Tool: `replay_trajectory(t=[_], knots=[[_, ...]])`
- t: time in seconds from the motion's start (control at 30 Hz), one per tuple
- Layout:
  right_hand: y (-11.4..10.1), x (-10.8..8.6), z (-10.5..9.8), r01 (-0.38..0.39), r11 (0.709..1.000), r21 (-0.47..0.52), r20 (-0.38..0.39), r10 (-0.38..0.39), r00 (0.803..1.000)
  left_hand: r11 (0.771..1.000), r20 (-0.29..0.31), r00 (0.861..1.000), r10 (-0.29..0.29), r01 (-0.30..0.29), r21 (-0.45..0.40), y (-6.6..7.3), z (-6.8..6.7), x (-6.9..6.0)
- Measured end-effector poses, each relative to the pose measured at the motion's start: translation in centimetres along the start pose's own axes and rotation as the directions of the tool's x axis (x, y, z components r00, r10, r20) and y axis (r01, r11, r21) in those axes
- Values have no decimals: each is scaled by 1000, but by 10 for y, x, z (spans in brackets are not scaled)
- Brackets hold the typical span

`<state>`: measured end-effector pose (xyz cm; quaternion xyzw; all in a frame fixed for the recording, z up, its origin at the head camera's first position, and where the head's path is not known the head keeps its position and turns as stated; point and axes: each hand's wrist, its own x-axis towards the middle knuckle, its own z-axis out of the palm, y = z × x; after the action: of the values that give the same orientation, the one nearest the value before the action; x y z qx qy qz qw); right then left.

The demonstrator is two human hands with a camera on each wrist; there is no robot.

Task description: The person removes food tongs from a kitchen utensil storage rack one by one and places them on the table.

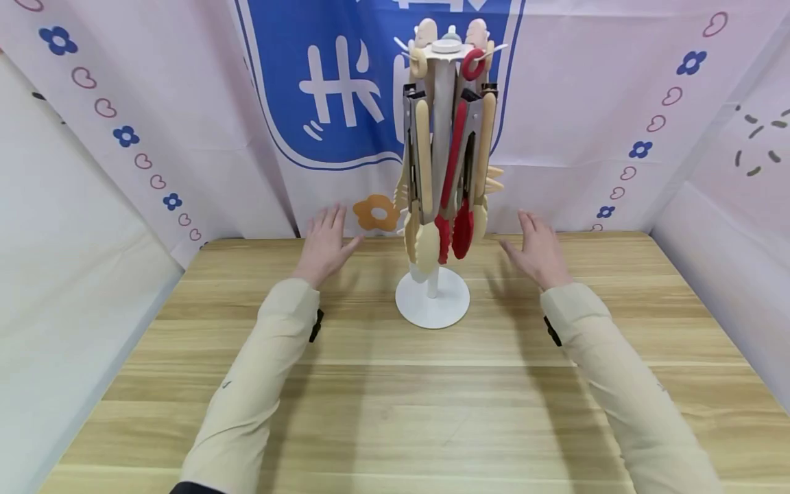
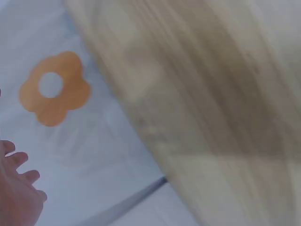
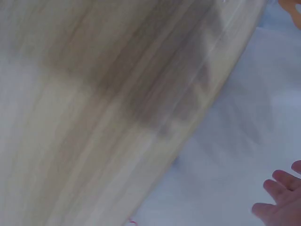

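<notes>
A white utensil stand (image 1: 453, 312) with a round base stands near the back of the table. Several kitchen tongs hang from its top, among them cream tongs (image 1: 424, 154) at the front, red tongs (image 1: 453, 154) beside them and tan-handled tongs (image 1: 486, 134) on the right. My left hand (image 1: 326, 247) is held to the left of the stand, apart from it, fingers spread and holding nothing. On the other side, my right hand (image 1: 538, 252) is also spread and free of any object. Both wrist views catch only part of a hand, the left fingers (image 2: 19, 160) and the right fingers (image 3: 277, 188).
The wood-grain table (image 1: 395, 425) ends at a white printed curtain (image 1: 574, 199) behind the stand. White fabric walls (image 1: 62, 226) close in the left and right sides. Lighter utensils hang at the rear of the stand, partly hidden by the tongs.
</notes>
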<state>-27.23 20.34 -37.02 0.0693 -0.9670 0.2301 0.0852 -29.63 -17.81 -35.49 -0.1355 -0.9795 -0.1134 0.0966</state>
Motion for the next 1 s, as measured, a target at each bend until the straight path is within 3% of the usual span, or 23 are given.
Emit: replay_trajectory(t=[0.17,0.33,0.43,0.5,0.67,0.8,1.0], knots=[[-10,-3,-11,44,996,74,-64,-39,997,997,-45,997,60,-62,-43,12,-20,1],[-20,-7,-20,122,990,71,-158,-110,981,985,-108,989,101,-115,-126,23,-41,0],[-27,-10,-25,168,983,73,-210,-150,966,972,-174,976,130,-160,-170,33,-56,-2],[-33,-12,-30,195,977,81,-243,-170,955,961,-237,958,162,-208,-184,40,-68,-4],[-51,-18,-44,246,962,116,-349,-192,917,921,-419,874,244,-345,-183,62,-101,-7],[-62,-20,-49,267,955,132,-418,-191,888,888,-505,815,284,-423,-182,77,-120,-10],[-76,-24,-54,334,931,148,-533,-210,820,829,-643,689,336,-540,-145,97,-139,-13]])
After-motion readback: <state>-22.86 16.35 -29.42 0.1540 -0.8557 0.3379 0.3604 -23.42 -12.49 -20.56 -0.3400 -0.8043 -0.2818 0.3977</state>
